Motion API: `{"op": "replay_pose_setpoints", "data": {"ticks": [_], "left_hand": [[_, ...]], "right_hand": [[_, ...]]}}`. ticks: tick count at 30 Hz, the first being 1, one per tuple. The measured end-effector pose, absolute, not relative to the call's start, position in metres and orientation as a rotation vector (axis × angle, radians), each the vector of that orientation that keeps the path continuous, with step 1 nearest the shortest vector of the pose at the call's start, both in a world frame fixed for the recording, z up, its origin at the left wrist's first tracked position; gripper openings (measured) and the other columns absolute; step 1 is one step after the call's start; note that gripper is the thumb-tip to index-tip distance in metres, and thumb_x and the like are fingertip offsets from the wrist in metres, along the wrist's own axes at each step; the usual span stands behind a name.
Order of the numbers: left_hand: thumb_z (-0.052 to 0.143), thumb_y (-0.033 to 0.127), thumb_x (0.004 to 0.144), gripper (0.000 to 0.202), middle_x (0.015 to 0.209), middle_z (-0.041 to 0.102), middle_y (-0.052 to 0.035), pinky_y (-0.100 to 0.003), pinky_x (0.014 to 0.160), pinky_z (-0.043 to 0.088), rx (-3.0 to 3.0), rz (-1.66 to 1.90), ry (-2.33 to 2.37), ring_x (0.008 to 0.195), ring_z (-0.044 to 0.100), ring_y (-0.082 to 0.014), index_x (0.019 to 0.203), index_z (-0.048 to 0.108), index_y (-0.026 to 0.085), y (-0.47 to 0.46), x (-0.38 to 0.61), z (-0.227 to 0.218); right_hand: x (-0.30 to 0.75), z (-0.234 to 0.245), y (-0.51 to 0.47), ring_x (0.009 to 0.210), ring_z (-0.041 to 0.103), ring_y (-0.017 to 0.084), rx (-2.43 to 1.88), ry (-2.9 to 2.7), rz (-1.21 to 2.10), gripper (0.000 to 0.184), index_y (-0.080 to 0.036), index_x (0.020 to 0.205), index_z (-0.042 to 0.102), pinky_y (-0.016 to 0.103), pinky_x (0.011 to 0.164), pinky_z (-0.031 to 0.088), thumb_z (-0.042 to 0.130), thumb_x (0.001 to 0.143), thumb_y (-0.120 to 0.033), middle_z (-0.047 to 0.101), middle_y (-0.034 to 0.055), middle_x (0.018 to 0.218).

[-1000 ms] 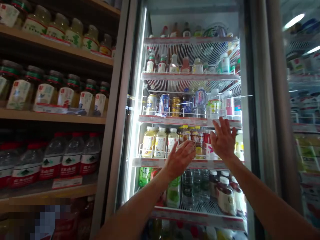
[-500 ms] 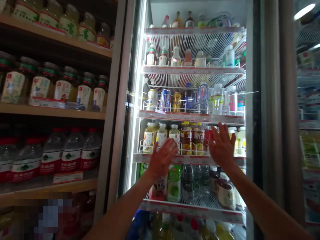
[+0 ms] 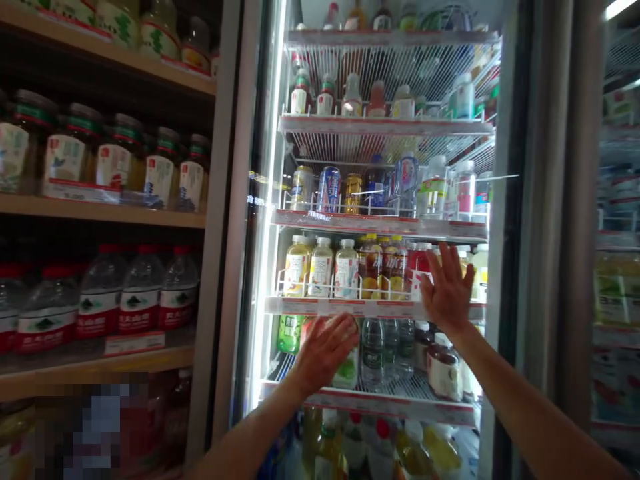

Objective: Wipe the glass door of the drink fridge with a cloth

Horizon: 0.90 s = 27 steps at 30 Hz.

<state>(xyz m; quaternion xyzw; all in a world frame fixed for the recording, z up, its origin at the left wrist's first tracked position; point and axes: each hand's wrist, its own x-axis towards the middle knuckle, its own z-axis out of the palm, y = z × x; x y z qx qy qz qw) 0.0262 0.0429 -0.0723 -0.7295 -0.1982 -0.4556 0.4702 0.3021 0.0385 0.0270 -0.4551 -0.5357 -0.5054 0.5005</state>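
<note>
My left hand [image 3: 327, 351] is stretched forward, palm down with fingers extended, in front of the second-lowest fridge shelf. It partly hides a green carton [image 3: 347, 373] behind it. Higher and to the right, my right hand [image 3: 449, 291] is raised with its fingers spread, covering part of a row of bottles with red drink [image 3: 419, 261]. Neither hand visibly holds anything. Reflections lie across the glass in front of the drinks; I cannot tell whether the hands touch it. White-capped tea bottles [image 3: 346, 270] and brown bottles with yellow caps [image 3: 371, 267] stand between and above the hands.
Clear water bottles [image 3: 373, 353] and dark bottles with pale labels [image 3: 444, 370] share the lower shelf [image 3: 380, 402]. Cans such as a blue one [image 3: 329, 190] stand higher up. At left, a wooden rack [image 3: 100, 208] carries several bottles beyond the metal frame [image 3: 220, 233].
My left hand has dropped from the tea bottles to the shelf below, uncovering them. My right hand stays raised with spread fingers. The camera view has shifted slightly.
</note>
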Motion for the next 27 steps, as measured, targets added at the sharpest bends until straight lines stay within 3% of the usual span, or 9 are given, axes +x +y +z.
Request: {"op": "replay_pose_setpoints", "data": {"ticks": [5, 7, 11, 13, 15, 18, 20, 25, 27], "left_hand": [[0.043, 0.023, 0.09, 0.033, 0.138, 0.046, -0.0141, -0.049, 0.109, 0.021, -1.343, -1.613, -1.02, 0.133, 0.036, -0.0229, 0.121, 0.051, 0.021, 0.058, -0.021, -0.028], [0.043, 0.021, 0.089, 0.035, 0.14, 0.042, -0.0149, -0.048, 0.108, 0.024, -1.31, -1.695, -1.036, 0.135, 0.031, -0.0235, 0.123, 0.049, 0.019, 0.057, -0.01, -0.031], [0.047, 0.015, 0.087, 0.034, 0.134, 0.052, -0.0051, -0.041, 0.113, 0.019, -1.775, -1.181, -0.499, 0.135, 0.031, -0.0177, 0.119, 0.053, 0.023, 0.047, 0.033, -0.073], [0.049, 0.016, 0.086, 0.031, 0.131, 0.055, -0.0016, -0.04, 0.114, 0.016, -1.868, -0.982, -0.286, 0.134, 0.034, -0.0158, 0.116, 0.055, 0.025, 0.044, 0.044, -0.071], [0.049, 0.017, 0.087, 0.031, 0.131, 0.055, -0.0025, -0.04, 0.115, 0.014, -1.832, -1.016, -0.305, 0.133, 0.035, -0.0154, 0.116, 0.055, 0.024, 0.047, 0.049, -0.039], [0.045, 0.02, 0.089, 0.035, 0.139, 0.045, -0.0101, -0.045, 0.114, 0.015, -1.63, -1.375, -0.651, 0.134, 0.033, -0.0196, 0.123, 0.05, 0.02, 0.054, 0.062, 0.021], [0.044, 0.02, 0.089, 0.036, 0.14, 0.043, -0.0104, -0.047, 0.113, 0.017, -1.609, -1.41, -0.662, 0.136, 0.03, -0.0215, 0.124, 0.05, 0.019, 0.056, 0.078, 0.033], [0.044, 0.02, 0.088, 0.031, 0.135, 0.05, -0.0017, -0.038, 0.114, 0.021, -1.847, -0.842, -0.106, 0.133, 0.034, -0.0167, 0.116, 0.056, 0.023, 0.046, 0.122, -0.036], [0.044, 0.022, 0.089, 0.03, 0.137, 0.049, -0.0014, -0.038, 0.113, 0.023, -1.889, -0.711, -0.039, 0.132, 0.036, -0.016, 0.116, 0.056, 0.023, 0.044, 0.133, -0.039]], "right_hand": [[0.304, 0.022, 0.039, 0.138, 0.025, 0.024, -1.114, -1.267, -1.239, 0.05, -0.021, 0.139, 0.035, 0.05, 0.11, 0.018, 0.037, 0.09, -0.031, 0.034, 0.0105, 0.147], [0.302, 0.021, 0.039, 0.138, 0.025, 0.024, -1.101, -1.267, -1.238, 0.049, -0.02, 0.139, 0.036, 0.05, 0.11, 0.017, 0.037, 0.091, -0.031, 0.034, 0.0114, 0.147], [0.304, 0.017, 0.038, 0.139, 0.023, 0.024, -1.077, -1.294, -1.228, 0.053, -0.023, 0.142, 0.029, 0.05, 0.11, 0.017, 0.038, 0.091, -0.03, 0.032, 0.0102, 0.148], [0.31, 0.012, 0.037, 0.139, 0.023, 0.024, -1.065, -1.338, -1.233, 0.055, -0.024, 0.144, 0.025, 0.05, 0.111, 0.016, 0.038, 0.091, -0.03, 0.03, 0.0093, 0.149], [0.319, 0.006, 0.033, 0.139, 0.024, 0.024, -1.056, -1.354, -1.238, 0.056, -0.026, 0.144, 0.023, 0.05, 0.111, 0.016, 0.038, 0.091, -0.029, 0.03, 0.0084, 0.149], [0.331, -0.005, 0.025, 0.139, 0.024, 0.024, -1.054, -1.317, -1.234, 0.058, -0.026, 0.145, 0.02, 0.049, 0.111, 0.017, 0.038, 0.091, -0.027, 0.027, 0.0077, 0.15], [0.334, -0.014, 0.019, 0.139, 0.023, 0.023, -1.046, -1.346, -1.231, 0.059, -0.026, 0.146, 0.017, 0.048, 0.111, 0.017, 0.038, 0.091, -0.025, 0.025, 0.0073, 0.151], [0.337, -0.046, 0.003, 0.139, 0.023, 0.024, -1.045, -1.475, -1.235, 0.062, -0.026, 0.146, 0.014, 0.048, 0.112, 0.018, 0.04, 0.089, -0.022, 0.024, 0.0073, 0.152], [0.343, -0.054, -0.002, 0.139, 0.024, 0.024, -1.064, -1.481, -1.236, 0.062, -0.026, 0.146, 0.015, 0.048, 0.111, 0.018, 0.04, 0.089, -0.022, 0.024, 0.0078, 0.152]]}}
